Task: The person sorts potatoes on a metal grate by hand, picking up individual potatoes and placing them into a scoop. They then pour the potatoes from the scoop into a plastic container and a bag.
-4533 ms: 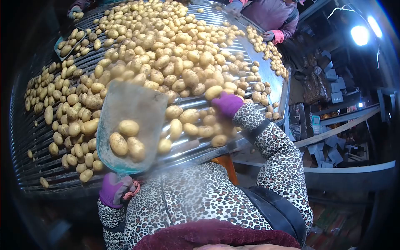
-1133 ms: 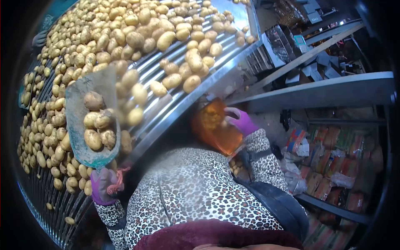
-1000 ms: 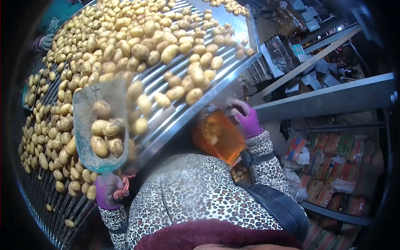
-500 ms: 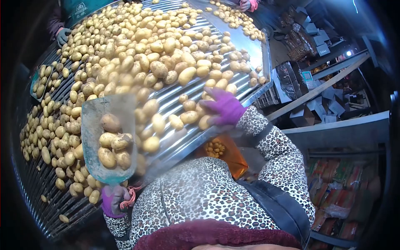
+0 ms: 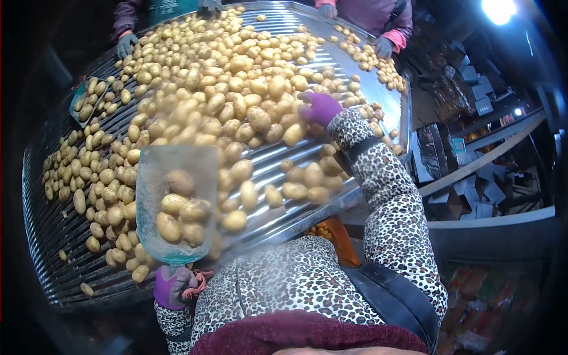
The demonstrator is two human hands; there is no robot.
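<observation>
My left hand (image 5: 173,287), in a purple and grey glove, is closed round the handle of a green scoop (image 5: 155,248). Several potatoes (image 5: 181,208) lie in the scoop, which rests over the slatted metal table. Across the slats, my right hand (image 5: 320,109) in a purple glove reaches to the right edge of the potato heap (image 5: 236,83). Its fingers are apart and slightly bent, touching or just above the potatoes there; the fingertips are partly hidden. Nearer my body, a smaller group of potatoes (image 5: 309,182) lies on the slats.
Across the table (image 5: 269,219) are two other people, with a gloved hand (image 5: 126,45) at left and another gloved hand (image 5: 384,47) at right. A second scoop (image 5: 83,102) holding potatoes lies at left. An orange container (image 5: 343,241) sits below the near edge; boxes (image 5: 470,192) stand at right.
My right hand has moved forward, away from the near edge to the heap. The view has shifted, showing more of the people opposite. My left hand still holds the scoop.
</observation>
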